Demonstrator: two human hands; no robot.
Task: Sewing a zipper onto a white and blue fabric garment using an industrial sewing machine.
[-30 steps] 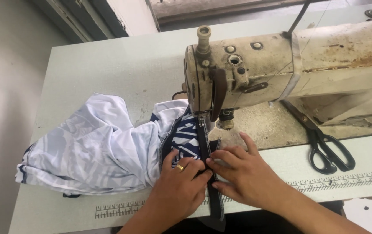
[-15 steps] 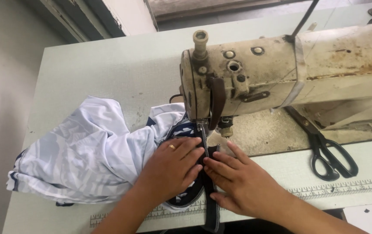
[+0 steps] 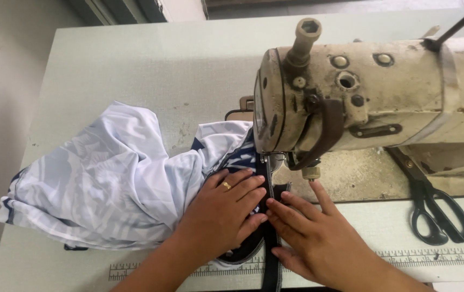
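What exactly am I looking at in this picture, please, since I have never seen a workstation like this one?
The view comes from a camera worn on the person's head, looking down at their own two hands. The large, worn cream machine is an industrial sewing machine standing on a pale green table. The left hand, which wears a ring, and the right hand both lie flat, fingers spread, pressing a dark strip with a zipper-like edge that runs under the needle area. Nothing is gripped; the hands only press the work down. Bunched to the left lies the white and light-blue garment with dark blue trim. Black scissors lie to the right, and a printed ruler runs along the table's near edge.
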